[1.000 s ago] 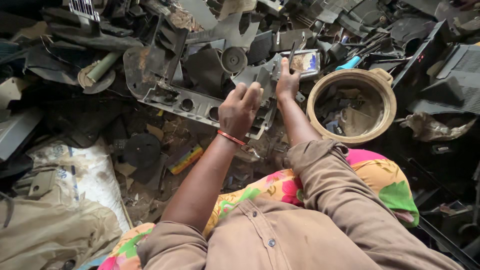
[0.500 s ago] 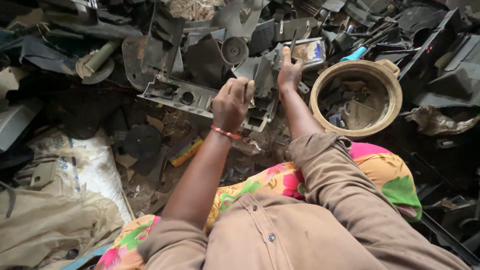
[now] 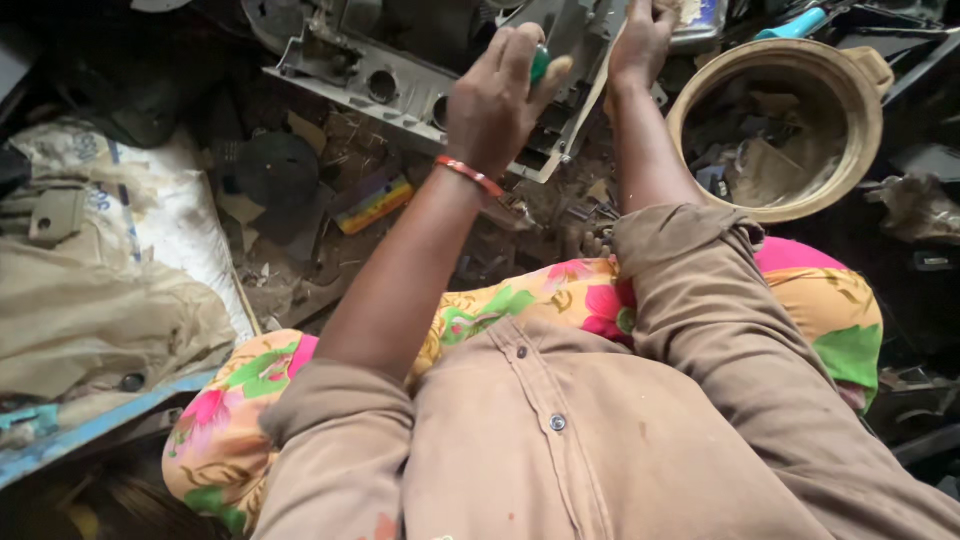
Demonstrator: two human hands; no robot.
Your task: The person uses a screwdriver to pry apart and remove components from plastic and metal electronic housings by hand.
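Left hand: we see our left hand (image 3: 497,105) raised toward 12 o'clock, forearm running straight up from the rolled brown sleeve, an orange bangle (image 3: 470,176) at the wrist; the fingers are curled shut around a green-handled tool (image 3: 539,63), of which only the green end shows between thumb and forefinger.
Right hand: our right hand (image 3: 640,40) reaches further toward 12 o'clock, palm down, fingers closed over the upper edge of the grey plastic housing (image 3: 400,90); how firmly it clamps we cannot tell.
Tool axis: too little of the tool shows to tell which way it points or how long it runs.
Housing: it lies at 12 o'clock from our lap, its long edge slanting from 10 o'clock down toward 1 o'clock, round holes facing up, its near corner just beside the left wrist.
Basin: a round tan basin (image 3: 870,120) sits at 2 o'clock, near the right forearm but apart from it, with scrap pieces inside.
Edges and room: dark scrap parts crowd the housing on its far side; at 9 o'clock lie a white sack (image 3: 175,215) and beige cloth (image 3: 100,320); littered ground with a small yellow block (image 3: 375,205) lies between sack and left forearm.
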